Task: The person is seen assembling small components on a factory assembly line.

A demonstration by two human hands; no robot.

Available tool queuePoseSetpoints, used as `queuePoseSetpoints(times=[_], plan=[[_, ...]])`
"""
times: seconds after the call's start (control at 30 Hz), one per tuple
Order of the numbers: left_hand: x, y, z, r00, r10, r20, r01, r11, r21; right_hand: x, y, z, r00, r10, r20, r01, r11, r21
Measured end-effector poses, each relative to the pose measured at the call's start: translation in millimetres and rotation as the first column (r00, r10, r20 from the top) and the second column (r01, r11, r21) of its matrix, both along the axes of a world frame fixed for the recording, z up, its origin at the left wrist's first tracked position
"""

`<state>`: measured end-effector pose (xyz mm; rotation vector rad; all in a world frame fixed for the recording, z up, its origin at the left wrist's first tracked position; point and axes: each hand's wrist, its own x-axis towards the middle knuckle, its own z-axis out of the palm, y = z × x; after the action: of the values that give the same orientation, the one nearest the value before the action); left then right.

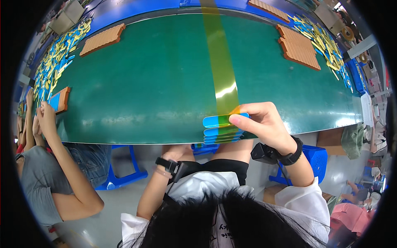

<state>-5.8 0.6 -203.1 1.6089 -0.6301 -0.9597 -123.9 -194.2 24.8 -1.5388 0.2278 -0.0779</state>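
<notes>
My right hand [260, 123] is closed at the table's near edge, pinching the right end of a flat blue stick with rounded ends [211, 121], shaped like a nail file. Under it, several more such sticks [211, 132] lie in a row down past the table edge, crossed by a strip of clear yellow tape [223, 74]. The tape runs from the table's far side to the sticks. My left hand [177, 151] is low, below the table edge and left of the hanging sticks; its fingers are hidden, and whether it touches them I cannot tell.
Heaps of blue and yellow sticks [58, 58] lie at the table's [153, 78] far left and right. Grooved orange-brown trays [103, 40] rest near both heaps. At left, another person's hands [46, 113] work beside a tray of blue sticks [60, 100]. A blue stool [315, 159] stands right.
</notes>
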Motion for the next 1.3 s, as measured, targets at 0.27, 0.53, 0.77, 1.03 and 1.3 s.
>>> queuePoseSetpoints(times=[0.27,0.53,0.77,1.03,1.3], plan=[[0,-18,15,0.984,-0.096,0.152,0.096,0.995,0.009,3,-1,-7,0.998,-0.061,-0.012,0.062,0.992,0.113],[-6,-34,15,0.930,-0.223,0.291,0.228,0.974,0.018,-6,-3,-20,0.986,-0.162,0.032,0.158,0.982,0.107],[-4,-28,13,0.858,-0.290,0.424,0.300,0.953,0.047,-8,-2,-24,0.980,-0.191,0.063,0.180,0.972,0.150],[1,-21,24,0.745,-0.331,0.579,0.350,0.933,0.082,-6,-2,-26,0.970,-0.223,0.096,0.205,0.964,0.169],[3,-18,47,0.590,-0.360,0.722,0.406,0.906,0.120,-9,-2,-25,0.982,-0.172,0.078,0.162,0.979,0.124]])
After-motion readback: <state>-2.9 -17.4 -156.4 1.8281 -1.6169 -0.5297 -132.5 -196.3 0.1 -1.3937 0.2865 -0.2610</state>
